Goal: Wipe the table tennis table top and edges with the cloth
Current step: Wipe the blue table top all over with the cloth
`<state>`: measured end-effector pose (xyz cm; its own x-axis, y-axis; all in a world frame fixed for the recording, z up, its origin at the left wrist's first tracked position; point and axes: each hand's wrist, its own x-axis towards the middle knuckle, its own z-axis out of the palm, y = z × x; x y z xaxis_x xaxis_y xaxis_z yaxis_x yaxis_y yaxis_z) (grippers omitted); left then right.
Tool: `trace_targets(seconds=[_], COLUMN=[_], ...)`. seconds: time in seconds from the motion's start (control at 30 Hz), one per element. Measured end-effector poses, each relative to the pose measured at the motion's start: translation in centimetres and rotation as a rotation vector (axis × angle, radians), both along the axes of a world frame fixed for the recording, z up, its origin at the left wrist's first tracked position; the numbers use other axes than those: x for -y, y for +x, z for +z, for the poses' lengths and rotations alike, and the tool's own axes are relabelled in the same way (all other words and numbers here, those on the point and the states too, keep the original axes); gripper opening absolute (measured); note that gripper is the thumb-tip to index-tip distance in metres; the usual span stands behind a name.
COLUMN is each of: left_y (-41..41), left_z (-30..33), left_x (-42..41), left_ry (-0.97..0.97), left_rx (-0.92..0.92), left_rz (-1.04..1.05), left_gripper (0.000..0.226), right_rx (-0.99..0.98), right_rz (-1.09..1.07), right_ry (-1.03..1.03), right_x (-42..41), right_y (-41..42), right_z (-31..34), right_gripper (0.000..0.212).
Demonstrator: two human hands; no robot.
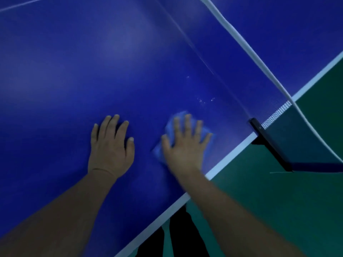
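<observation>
**Both palms flat on the blue worktop, cloth under the right**

The person leans over the worktop (78, 75) with both arms stretched forward. The left hand (111, 147) lies flat on the bare blue surface, fingers straight and slightly spread, holding nothing. Just beside it, the right hand (185, 145) presses down on a light blue cloth (172, 123), fingers straight and splayed across it; the cloth shows past the fingertips and beside the thumb. That hand and the cloth look blurred.

The cloth sits near the worktop's white edge (228, 158), not far from the net (276, 113) and its dark post (269, 143), which clamps at the side. A few small shiny droplets (204, 100) dot the surface just beyond the cloth, between it and the net. The white net tape (246, 47) runs diagonally across the upper right. Past the edge lies a green floor (278, 201), with dark trouser legs (181, 232) showing below the worktop's rim.
</observation>
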<state>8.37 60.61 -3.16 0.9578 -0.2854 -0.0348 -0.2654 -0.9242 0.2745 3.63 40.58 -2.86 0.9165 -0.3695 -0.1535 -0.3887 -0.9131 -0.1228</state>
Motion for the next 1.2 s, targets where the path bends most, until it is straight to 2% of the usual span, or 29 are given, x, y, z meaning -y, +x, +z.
trace_targets(seconds=[0.07,0.1,0.13,0.27,0.33,0.43,0.53,0.7,0.8,0.9,1.07,1.13,1.2], left_y=[0.1,0.1,0.1,2.5,4.9,7.1,7.3,7.5,7.7,7.9,7.9,8.0,8.0], left_z=[0.1,0.1,0.1,0.9,1.1,0.6,0.0,-0.5,-0.9,-0.7,-0.4,-0.3,-0.2], left_x=[0.1,0.1,0.2,1.1,2.3,4.0,4.5,4.4,4.3,4.4,4.6,4.6,4.7], left_ry=[-0.003,0.001,0.006,-0.047,-0.064,-0.065,-0.072,-0.083,-0.013,0.023,0.019,0.009,0.004], left_rx=[0.013,0.022,0.028,0.065,0.089,0.067,0.067,0.039,-0.012,-0.023,-0.048,-0.059,-0.059], left_rz=[0.002,-0.001,-0.001,0.043,0.023,0.060,0.123,0.095,0.067,0.058,0.051,0.053,0.052], left_gripper=[0.059,0.058,0.057,0.048,0.050,0.056,0.064,0.064,0.062,0.062,0.063,0.063,0.062], right_rx=[0.030,0.053,0.072,-0.044,-0.068,-0.015,0.052,0.023,0.017,0.042,-0.058,-0.067,-0.033], right_rz=[0.375,0.474,0.479,-0.038,-0.142,0.034,0.290,0.261,0.194,0.032,-0.280,-0.404,-0.518], right_ry=[0.038,0.047,0.038,-0.017,0.003,0.001,0.064,0.115,0.119,0.104,0.024,0.031,-0.006], right_x=[-3.2,-2.7,-1.1,8.8,9.6,4.4,-0.6,-4.4,-2.0,3.7,12.5,13.3,11.5], right_y=[-1.3,-1.4,-1.1,-0.8,-1.1,1.1,8.9,26.7,31.1,26.4,8.1,5.9,8.0], right_z=[-0.3,-0.4,-0.6,-0.3,0.1,0.4,0.1,0.1,0.2,0.1,0.9,0.8,0.2], right_gripper=[0.066,0.065,0.065,0.071,0.072,0.069,0.064,0.062,0.063,0.063,0.068,0.070,0.068])
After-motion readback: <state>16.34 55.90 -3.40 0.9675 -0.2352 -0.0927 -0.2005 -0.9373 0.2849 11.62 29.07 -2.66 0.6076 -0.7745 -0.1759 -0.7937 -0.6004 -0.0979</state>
